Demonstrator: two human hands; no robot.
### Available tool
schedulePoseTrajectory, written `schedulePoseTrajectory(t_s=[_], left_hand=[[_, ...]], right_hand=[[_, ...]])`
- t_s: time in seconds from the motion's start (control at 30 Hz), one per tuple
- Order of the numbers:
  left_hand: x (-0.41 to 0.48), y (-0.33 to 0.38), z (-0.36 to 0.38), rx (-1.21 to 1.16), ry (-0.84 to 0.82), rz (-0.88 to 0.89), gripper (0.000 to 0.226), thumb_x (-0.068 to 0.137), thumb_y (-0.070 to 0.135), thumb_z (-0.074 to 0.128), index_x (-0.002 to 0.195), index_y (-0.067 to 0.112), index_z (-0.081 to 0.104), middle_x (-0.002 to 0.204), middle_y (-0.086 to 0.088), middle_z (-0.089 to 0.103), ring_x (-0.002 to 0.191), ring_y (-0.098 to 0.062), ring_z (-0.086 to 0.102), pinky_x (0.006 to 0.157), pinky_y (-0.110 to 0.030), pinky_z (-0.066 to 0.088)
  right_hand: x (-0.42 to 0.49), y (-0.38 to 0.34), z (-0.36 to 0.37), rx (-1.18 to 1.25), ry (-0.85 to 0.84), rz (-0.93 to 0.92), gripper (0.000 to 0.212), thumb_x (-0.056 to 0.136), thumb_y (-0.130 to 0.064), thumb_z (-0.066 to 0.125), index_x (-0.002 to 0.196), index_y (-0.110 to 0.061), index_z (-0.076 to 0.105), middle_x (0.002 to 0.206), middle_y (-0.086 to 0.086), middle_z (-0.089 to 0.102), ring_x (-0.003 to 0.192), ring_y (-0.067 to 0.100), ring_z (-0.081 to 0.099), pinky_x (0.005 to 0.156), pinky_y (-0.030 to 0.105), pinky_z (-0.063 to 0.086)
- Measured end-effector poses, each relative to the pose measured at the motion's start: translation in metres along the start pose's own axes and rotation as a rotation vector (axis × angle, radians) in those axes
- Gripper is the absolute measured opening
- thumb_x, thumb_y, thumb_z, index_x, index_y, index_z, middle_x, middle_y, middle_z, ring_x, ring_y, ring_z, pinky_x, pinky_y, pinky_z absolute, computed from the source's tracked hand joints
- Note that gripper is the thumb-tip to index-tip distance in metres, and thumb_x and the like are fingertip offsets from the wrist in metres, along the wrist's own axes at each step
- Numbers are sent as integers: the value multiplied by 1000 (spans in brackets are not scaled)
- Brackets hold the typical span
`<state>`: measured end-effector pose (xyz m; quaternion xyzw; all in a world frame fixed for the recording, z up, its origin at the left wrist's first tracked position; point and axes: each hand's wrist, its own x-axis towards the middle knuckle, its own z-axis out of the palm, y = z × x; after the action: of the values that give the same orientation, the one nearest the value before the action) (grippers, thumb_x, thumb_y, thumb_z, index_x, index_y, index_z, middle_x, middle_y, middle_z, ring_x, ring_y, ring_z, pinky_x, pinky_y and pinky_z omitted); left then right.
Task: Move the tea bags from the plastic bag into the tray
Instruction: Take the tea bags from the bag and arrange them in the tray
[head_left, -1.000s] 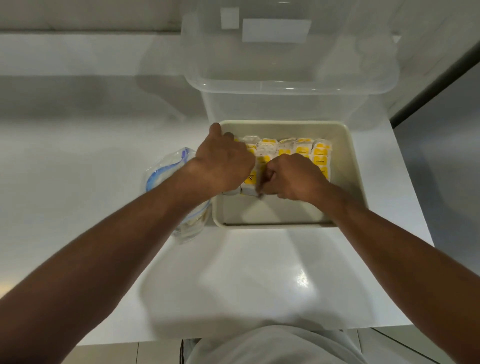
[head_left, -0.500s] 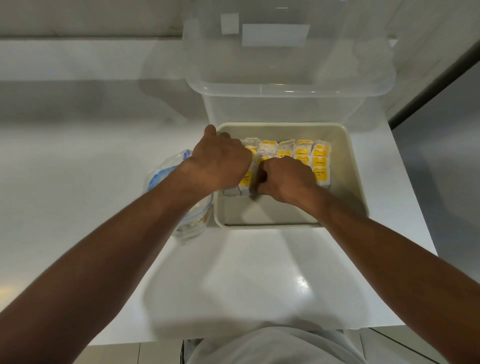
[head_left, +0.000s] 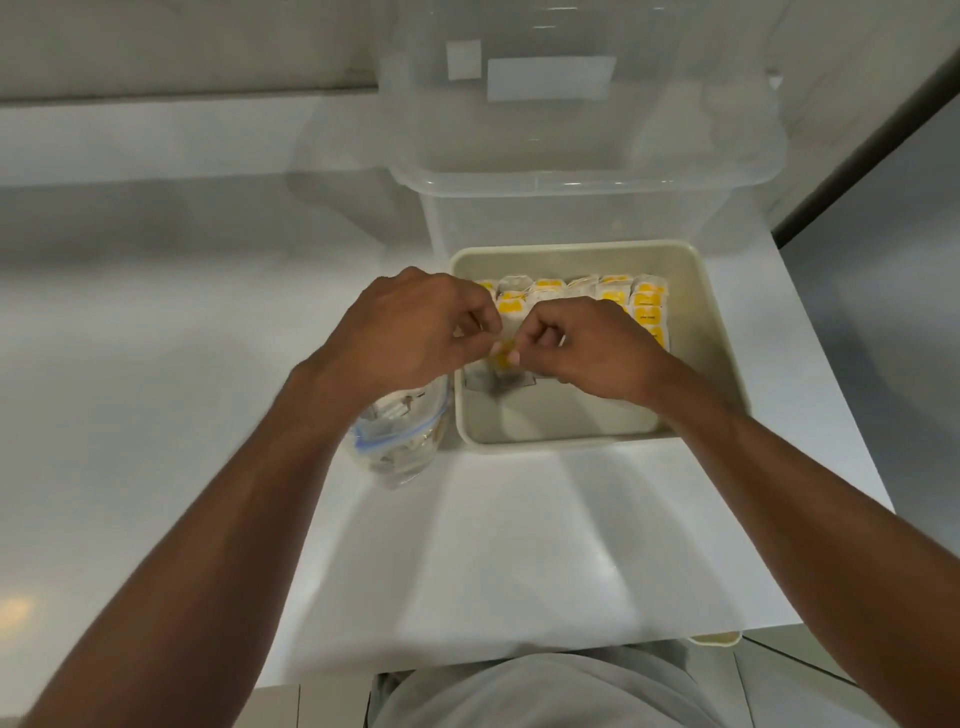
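A cream tray (head_left: 722, 364) sits on the white counter, its far half filled with rows of white tea bags with yellow labels (head_left: 613, 296). Over the tray's near left corner my left hand (head_left: 410, 327) and my right hand (head_left: 587, 348) meet, fingers curled. Between their fingertips they pinch a yellow-labelled tea bag (head_left: 503, 358), which hangs blurred just above the tray floor. A clear plastic bag with a blue zip strip (head_left: 400, 436) lies left of the tray, partly under my left wrist, with a few tea bags inside.
A large clear plastic storage box (head_left: 571, 171) stands right behind the tray. The white counter (head_left: 156, 338) stretches to the left and toward me. Its right edge runs close beside the tray, with grey floor beyond.
Both hands have lifted up and drawn back toward the tray's near left corner, away from the packed rows. They now hold one tea bag between them above the tray floor.
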<state>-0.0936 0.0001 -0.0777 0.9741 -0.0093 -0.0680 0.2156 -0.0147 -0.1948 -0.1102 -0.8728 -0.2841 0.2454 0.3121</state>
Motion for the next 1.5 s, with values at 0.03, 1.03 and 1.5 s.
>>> schedulePoseTrajectory(t_s=[0.03, 1.03, 1.5], left_hand=[[-4, -5, -1, -44, 2, -21, 11, 89, 46, 67, 97, 39, 71, 87, 26, 70, 86, -6, 65, 80, -34, 52], [-63, -120, 15, 100, -159, -38, 22, 87, 39, 63, 109, 41, 66, 96, 19, 70, 91, -14, 64, 73, -30, 52], [-52, -101, 29, 198, -46, -7, 23, 91, 51, 56, 87, 31, 67, 74, 10, 54, 74, -20, 58, 63, -27, 37]], right_hand=[[-2, -3, 1, 0, 9, -8, 14, 84, -38, 75, 80, -28, 67, 70, -11, 66, 58, -5, 56, 60, 19, 42], [5, -112, 80, -296, 37, -38, 21, 87, -23, 61, 102, -32, 73, 94, -10, 73, 85, 12, 61, 74, 28, 46], [11, -116, 93, -234, 159, -41, 12, 83, -18, 65, 84, -26, 73, 75, -8, 72, 74, 14, 65, 70, 29, 50]])
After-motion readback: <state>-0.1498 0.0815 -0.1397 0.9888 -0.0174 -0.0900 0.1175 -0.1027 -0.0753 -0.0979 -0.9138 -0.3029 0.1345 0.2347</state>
